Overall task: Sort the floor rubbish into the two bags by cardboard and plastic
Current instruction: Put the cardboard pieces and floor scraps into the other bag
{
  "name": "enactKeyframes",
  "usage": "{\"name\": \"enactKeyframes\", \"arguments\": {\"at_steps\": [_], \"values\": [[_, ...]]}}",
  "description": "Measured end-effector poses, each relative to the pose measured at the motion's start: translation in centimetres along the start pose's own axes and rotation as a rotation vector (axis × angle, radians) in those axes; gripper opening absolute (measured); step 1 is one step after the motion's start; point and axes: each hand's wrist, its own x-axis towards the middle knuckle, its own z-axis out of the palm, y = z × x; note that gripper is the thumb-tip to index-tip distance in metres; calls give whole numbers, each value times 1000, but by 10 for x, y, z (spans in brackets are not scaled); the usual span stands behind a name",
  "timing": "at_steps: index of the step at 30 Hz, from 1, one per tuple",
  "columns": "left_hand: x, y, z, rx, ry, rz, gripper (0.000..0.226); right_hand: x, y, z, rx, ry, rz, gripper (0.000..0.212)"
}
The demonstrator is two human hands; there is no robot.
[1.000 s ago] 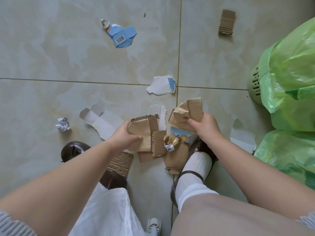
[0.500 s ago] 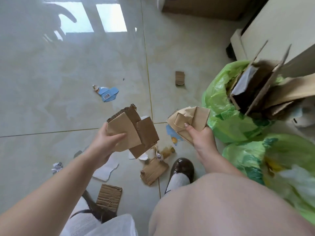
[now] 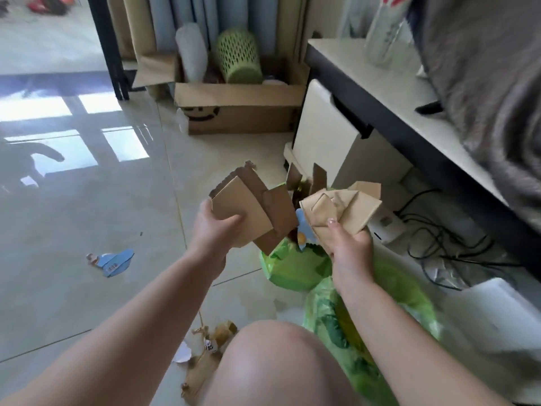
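Note:
My left hand (image 3: pixel 215 230) grips a stack of brown cardboard pieces (image 3: pixel 257 206), held up in the air. My right hand (image 3: pixel 349 244) grips folded tan cardboard (image 3: pixel 342 210) just to the right of it. Both bundles hover over the far green bag (image 3: pixel 292 268), which holds upright cardboard pieces (image 3: pixel 317 178) and a blue scrap. The nearer green bag (image 3: pixel 328 315) lies under my right forearm; its contents are blurred. On the floor lie a blue printed scrap (image 3: pixel 114 262) at the left and torn brown paper bits (image 3: pixel 205 358) beside my knee.
A large open cardboard box (image 3: pixel 243 109) with a green mesh basket (image 3: pixel 238 54) stands at the back. A white cabinet and dark desk edge (image 3: pixel 409 133) run along the right, with cables (image 3: pixel 456 244) and white foam (image 3: pixel 503 315) beneath.
I have risen from the floor with both cardboard bundles and carried them to the right, over the far green bag. The view has swung up toward the desk and box.

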Motion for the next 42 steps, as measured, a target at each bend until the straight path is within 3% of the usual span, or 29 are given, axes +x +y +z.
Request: {"name": "enactKeyframes", "arguments": {"at_steps": [5,9,12,16,22,26,30,32,35,42], "values": [[29,20,54,116,184,111,30,30,-39,6,-67,92,-153,34],[48,20,78,251,221,171,28,55,-37,26,-160,45,-243,45],[55,3,91,388,178,194,36,68,-18,41,-266,-4,-174,53],[58,-29,105,492,-9,192,46,73,4,44,-344,-44,-73,42],[71,-63,116,778,-172,310,39,89,33,42,-411,-132,8,52],[77,-66,129,958,-264,145,26,92,46,37,-535,-204,6,52],[77,-63,127,713,-298,52,40,96,40,37,-438,-217,101,49],[72,-60,116,622,-275,163,58,92,38,35,-437,-213,126,62],[56,-53,98,689,-268,259,77,76,30,27,-534,-210,48,82],[26,-28,60,601,-266,366,46,29,-5,8,-521,-189,-243,73]]}}
